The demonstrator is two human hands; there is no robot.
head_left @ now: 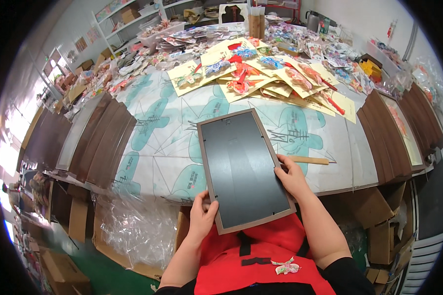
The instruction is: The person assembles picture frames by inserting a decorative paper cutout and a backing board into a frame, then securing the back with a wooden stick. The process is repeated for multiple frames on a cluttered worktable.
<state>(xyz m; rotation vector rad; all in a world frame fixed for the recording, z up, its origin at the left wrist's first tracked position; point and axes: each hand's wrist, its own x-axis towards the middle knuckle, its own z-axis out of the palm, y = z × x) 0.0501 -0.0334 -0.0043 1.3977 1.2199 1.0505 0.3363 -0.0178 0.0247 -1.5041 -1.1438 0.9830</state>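
Between my two hands is a picture frame [246, 172], its dark backing board facing up and a brown wooden rim around it. Small dark tabs show along the rim's inner edge. My left hand [202, 214] grips the lower left edge, thumb on top. On the right edge, my right hand [291, 174] holds on the same way. The frame is tilted, its far end over the table and its near end by my red apron [261, 265]. Just beyond my right hand lies a tool with a wooden handle [307, 160] and a thin metal tip.
Cream cards with colourful cut figures [261, 73] lie piled at the table's far middle. Brown frames stand stacked at the left [96, 140] and right [386, 140]. A box of clear plastic wrap [138, 226] sits below the table's left front edge, with cardboard boxes [379, 211] lower right.
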